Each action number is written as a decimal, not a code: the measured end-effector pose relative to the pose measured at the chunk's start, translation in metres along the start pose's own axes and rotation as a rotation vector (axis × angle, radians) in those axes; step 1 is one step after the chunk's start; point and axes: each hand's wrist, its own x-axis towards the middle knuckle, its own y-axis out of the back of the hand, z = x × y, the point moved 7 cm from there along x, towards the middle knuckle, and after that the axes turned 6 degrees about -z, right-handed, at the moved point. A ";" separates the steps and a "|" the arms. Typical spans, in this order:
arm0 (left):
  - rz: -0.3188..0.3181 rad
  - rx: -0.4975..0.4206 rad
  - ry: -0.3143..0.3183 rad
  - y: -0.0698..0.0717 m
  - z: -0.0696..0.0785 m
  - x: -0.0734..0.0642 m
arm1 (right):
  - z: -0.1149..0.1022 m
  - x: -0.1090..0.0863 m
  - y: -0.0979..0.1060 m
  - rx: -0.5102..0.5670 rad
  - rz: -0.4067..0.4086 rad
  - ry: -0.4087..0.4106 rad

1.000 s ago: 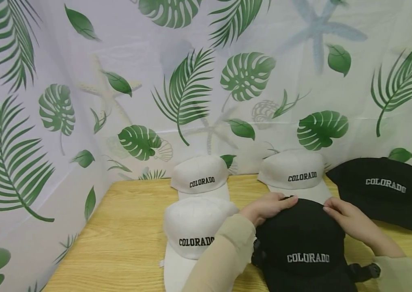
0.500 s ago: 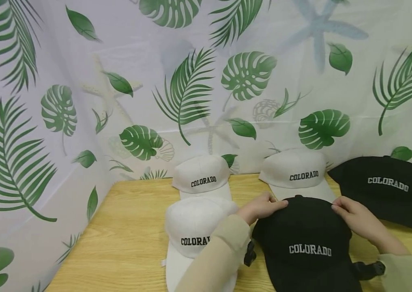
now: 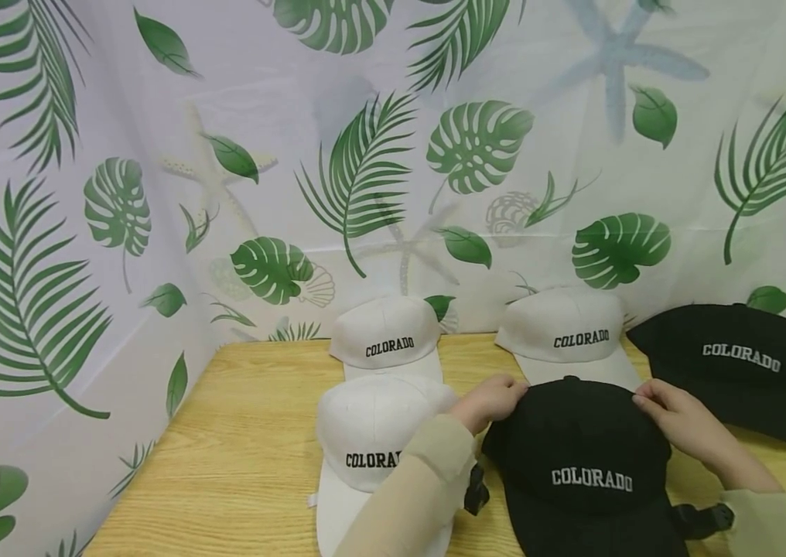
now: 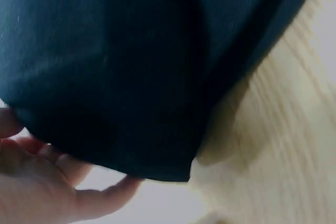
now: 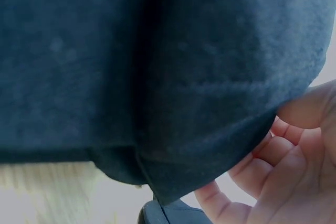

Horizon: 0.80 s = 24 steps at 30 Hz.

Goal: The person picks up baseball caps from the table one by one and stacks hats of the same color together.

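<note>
While left hand (image 3: 493, 401) and right hand (image 3: 684, 424) each pinch its far crown edge: nearer black cap (image 3: 584, 433), lettered COLORADO, at near side of wooden surface (image 3: 226, 433), beside white cap (image 3: 372, 414). Judged light, soft-crowned, stiffer-billed, scarcely slippery; best taken by both crown sides.

Pale-yellow wood-grain surface (image 3: 226, 449) | bearing three white fabric caps (image 3: 384, 325) (image 3: 379, 418) (image 3: 560, 321), black COLORADO lettering | far right, black fabric cap (image 3: 734, 379), white lettering

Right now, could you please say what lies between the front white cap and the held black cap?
The head view shows the left hand, its sleeve and a black wrist device between them, with bare table below the device.
</note>
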 end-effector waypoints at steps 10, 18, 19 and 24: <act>0.179 -0.136 -0.038 0.001 -0.001 0.004 | -0.003 -0.001 0.000 0.009 -0.013 0.010; 0.213 -0.076 -0.060 0.007 -0.002 0.002 | -0.004 -0.001 -0.004 -0.009 0.002 0.026; 0.208 -0.047 -0.055 0.007 -0.001 0.001 | -0.004 -0.001 -0.004 -0.009 0.005 0.027; 0.184 -0.032 -0.037 0.003 0.002 0.003 | -0.007 0.000 -0.004 0.005 0.011 0.035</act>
